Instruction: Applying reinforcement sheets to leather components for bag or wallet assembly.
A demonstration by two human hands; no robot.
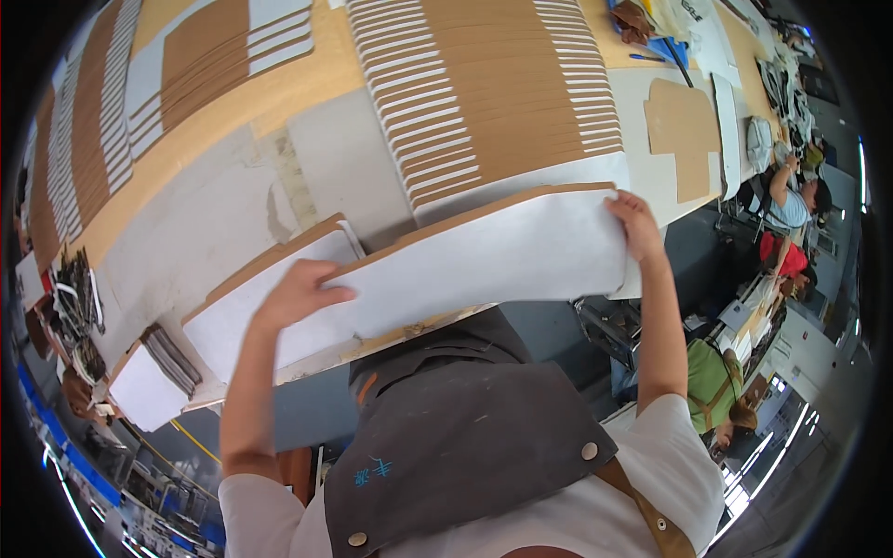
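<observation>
I hold a long white panel (502, 251) with a brown far edge, tilted up along the near side of the table. My left hand (305, 293) closes on its left end, thumb stretched over the white face. At the upper right corner, my right hand (637, 226) pinches the edge between thumb and fingers. Another white panel (223, 335) with a brown edge lies on the table beneath and left of my left hand. Just beyond the held panel, a long row of overlapping brown-and-white panels (512, 93) fans away.
More overlapping panels (205, 56) lie at the far left. A small stack of white pieces (149, 386) sits at the left table edge, near dark scraps (74, 298). To the right are a brown cut-out piece (684, 130) and a blue pen (649, 58). Other people (714, 377) are farther right.
</observation>
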